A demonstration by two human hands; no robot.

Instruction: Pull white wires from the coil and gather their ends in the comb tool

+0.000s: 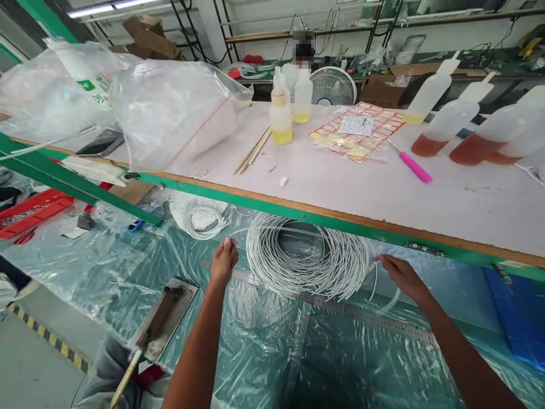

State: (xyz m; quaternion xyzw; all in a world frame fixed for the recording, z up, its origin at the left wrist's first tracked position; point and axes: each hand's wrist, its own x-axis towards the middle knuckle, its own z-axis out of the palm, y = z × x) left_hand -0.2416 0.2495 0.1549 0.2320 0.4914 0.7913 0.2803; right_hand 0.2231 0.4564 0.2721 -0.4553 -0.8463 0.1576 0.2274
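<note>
White wire coil [307, 262] (loose, many-looped) between hands

Low shelf edge [340, 218] above coil [306, 258]

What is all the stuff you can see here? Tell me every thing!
wire coil: one big, white, on the plastic-covered lower bench
small wire coil: one, white, left of the big one
metal ruler: one, silver, under the big coil
squeeze bottles: two upright, yellowish liquid, upper shelf
tipped bottles: about three, orange-brown liquid, shelf right
pink tool: one, shelf
label sheet: one, red and yellow, bagged
plastic bags: clear, shelf left
fan: one, white, behind
left hand: pinching a wire end
right hand: on a wire by the coil
</note>
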